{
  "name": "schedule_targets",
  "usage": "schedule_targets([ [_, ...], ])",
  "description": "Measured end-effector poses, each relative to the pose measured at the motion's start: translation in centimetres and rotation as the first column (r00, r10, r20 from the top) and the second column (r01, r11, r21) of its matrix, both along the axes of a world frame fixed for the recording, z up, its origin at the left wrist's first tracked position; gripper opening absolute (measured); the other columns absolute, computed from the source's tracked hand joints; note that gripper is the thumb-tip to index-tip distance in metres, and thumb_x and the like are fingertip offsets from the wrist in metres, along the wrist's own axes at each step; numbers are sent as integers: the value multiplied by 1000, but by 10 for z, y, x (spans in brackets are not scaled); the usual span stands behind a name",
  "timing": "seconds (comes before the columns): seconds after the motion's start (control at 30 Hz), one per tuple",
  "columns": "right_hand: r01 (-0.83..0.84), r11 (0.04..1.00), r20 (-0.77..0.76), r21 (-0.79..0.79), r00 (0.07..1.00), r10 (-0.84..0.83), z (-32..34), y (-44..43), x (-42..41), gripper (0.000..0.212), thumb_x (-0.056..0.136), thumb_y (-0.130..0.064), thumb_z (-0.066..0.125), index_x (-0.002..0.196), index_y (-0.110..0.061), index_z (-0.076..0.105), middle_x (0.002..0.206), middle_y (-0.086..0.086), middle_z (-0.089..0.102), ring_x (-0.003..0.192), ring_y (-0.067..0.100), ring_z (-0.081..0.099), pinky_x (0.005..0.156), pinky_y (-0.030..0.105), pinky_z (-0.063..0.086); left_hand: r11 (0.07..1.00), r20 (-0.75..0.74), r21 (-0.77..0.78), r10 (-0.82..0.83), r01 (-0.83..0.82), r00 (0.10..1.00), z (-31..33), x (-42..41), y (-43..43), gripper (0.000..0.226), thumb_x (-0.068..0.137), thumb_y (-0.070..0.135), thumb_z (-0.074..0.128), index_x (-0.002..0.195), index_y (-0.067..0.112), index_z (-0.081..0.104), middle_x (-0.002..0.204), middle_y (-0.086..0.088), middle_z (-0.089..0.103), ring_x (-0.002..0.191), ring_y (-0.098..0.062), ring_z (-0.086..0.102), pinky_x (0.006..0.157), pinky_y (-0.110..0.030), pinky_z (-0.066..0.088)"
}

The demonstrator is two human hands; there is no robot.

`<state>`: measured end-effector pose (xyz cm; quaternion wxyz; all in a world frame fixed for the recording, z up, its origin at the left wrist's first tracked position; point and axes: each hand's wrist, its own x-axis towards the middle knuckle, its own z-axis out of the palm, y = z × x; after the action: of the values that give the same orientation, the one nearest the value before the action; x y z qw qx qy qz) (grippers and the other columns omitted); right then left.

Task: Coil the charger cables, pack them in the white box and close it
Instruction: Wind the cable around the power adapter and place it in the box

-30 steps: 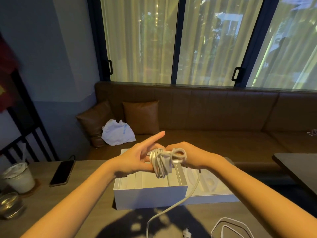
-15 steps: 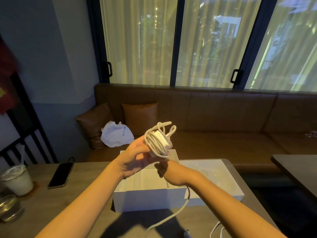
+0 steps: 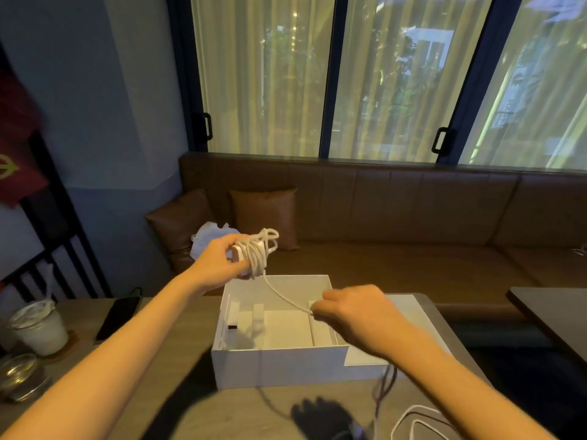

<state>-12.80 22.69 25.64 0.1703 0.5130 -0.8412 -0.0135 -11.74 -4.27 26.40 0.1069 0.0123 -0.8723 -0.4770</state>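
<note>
Table (image 3: 178, 338); white box (image 3: 279, 365); cable (image 3: 259, 254) in left hand (image 3: 219, 265).

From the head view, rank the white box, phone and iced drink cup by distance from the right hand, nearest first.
1. White box: directly under the right hand.
2. Phone: left of the box, on the table.
3. Iced drink cup: far left edge.

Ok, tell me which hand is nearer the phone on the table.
Left. The left hand is raised behind the white box's left corner, gripping the coiled charger, right of the phone. The right hand pinches the cable over the box's right side, farther away.
</note>
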Motion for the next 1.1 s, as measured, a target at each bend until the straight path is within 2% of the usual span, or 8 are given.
schedule_targets([
  [0.17, -297, 953, -190, 57, 934, 302, 62, -15, -14, 17, 89, -27, 56, 98, -20, 68, 78, 0, 65, 60, 19, 58, 49, 31, 48, 925, 185, -294, -191, 240, 964, -15, 2, 12, 45, 81, 17, 68, 123, 22, 54, 107, -4, 65, 96, -18, 64, 84, -33, 56],
  [0.3, -219, 976, -231, 0, 949, 213, 72, -22, -43, 20, 89, -32, 53, 97, -20, 68, 74, 1, 63, 57, 17, 57, 51, 28, 44, 809, 301, -251, -456, 531, 837, 0, 17, 40, 48, 81, 18, 71, 125, 27, 54, 114, 7, 63, 101, -9, 61, 90, -26, 52],
  [0.47, 4, 988, 171, -153, 985, 22, 30, -23, -60, 29, 94, -38, 38, 104, -25, 62, 92, 2, 69, 76, 22, 66, 65, 42, 57, 827, 203, 8, -551, 561, 809, 18, 32, 48, 72, 80, 7, 72, 138, 28, 34, 124, 5, 59, 114, -14, 58, 98, -30, 49],
  [0.57, 172, 963, 529, -205, 847, -39, 1, -26, -56, 15, 92, -21, 51, 102, -29, 59, 90, 6, 69, 75, 20, 63, 71, 44, 56, 846, 100, 264, -502, 464, 859, 20, 34, 40, 83, 80, -3, 68, 141, 32, 24, 121, 2, 61, 111, -16, 63, 88, -27, 54],
  [0.67, 280, 916, 703, -287, 711, 3, -11, -37, -42, 26, 95, -10, 41, 109, -23, 58, 81, 8, 62, 64, 12, 50, 65, 31, 48, 791, 33, 487, -441, 371, 897, 15, 31, 38, 72, 80, -7, 65, 136, 28, 38, 123, -3, 63, 112, -19, 64, 86, -30, 56],
  [0.73, 299, 914, 735, -276, 678, 0, -16, -46, -31, 25, 98, -13, 38, 118, -19, 52, 84, 8, 60, 69, 15, 52, 71, 37, 50, 760, 2, 566, -388, 319, 922, 12, 29, 42, 56, 81, -8, 63, 126, 23, 53, 117, -10, 67, 110, -24, 65, 85, -32, 57],
  [0.97, 197, 980, 520, 24, 835, -180, -22, -44, -7, 29, 95, -20, 48, 124, -19, 51, 114, 12, 65, 92, 28, 62, 82, 41, 54, 697, -10, 712, -103, 80, 995, -6, 8, 32, 38, 85, -5, 60, 119, 11, 59, 109, -15, 67, 106, -34, 65, 76, -33, 60],
  [1.1, 22, 994, 111, 105, 993, -34, -7, -44, -5, 26, 90, -8, 55, 114, -17, 59, 103, 9, 67, 83, 34, 65, 69, 39, 52, 922, 22, 382, -68, 55, 997, -20, 5, 25, 37, 85, 5, 65, 116, 24, 57, 108, -2, 64, 110, -27, 61, 78, -25, 56],
])
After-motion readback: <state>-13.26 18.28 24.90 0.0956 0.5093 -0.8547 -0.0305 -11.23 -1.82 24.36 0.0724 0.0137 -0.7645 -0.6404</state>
